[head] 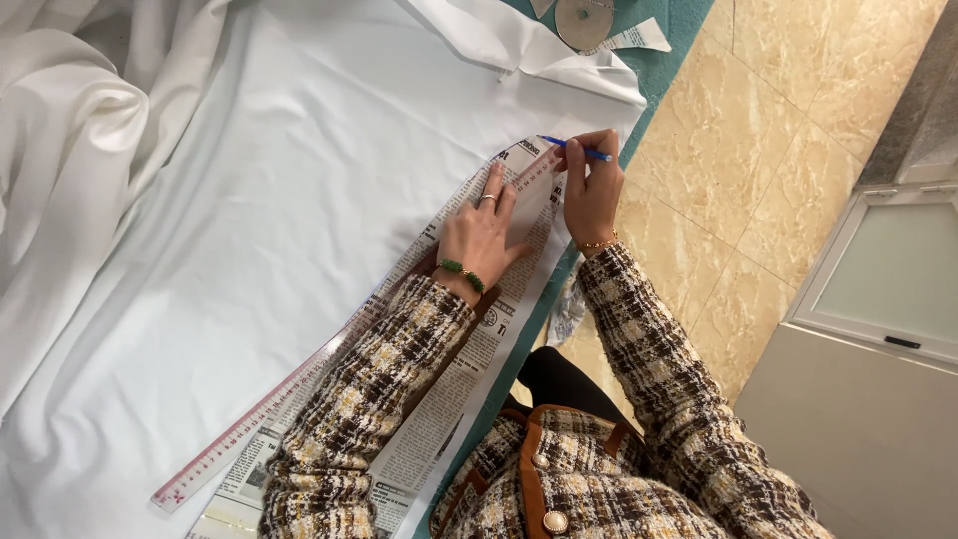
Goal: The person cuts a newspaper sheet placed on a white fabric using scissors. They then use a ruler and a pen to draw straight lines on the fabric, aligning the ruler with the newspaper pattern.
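My left hand (483, 235) lies flat, fingers spread, pressing a long clear ruler (239, 431) with red marks onto a strip of newspaper (439, 399). The newspaper lies on white cloth (299, 180) spread over the table. My right hand (593, 190) grips a blue pen (577, 150), its tip at the far end of the ruler near the newspaper's top corner. A green bead bracelet sits on my left wrist, a thin gold one on my right.
Bunched white cloth (70, 130) piles up at the left. A round metal disc (584, 20) and paper scraps lie at the table's far end on a teal surface (664, 70). Beige floor tiles (758, 170) and a grey cabinet (878, 299) lie to the right.
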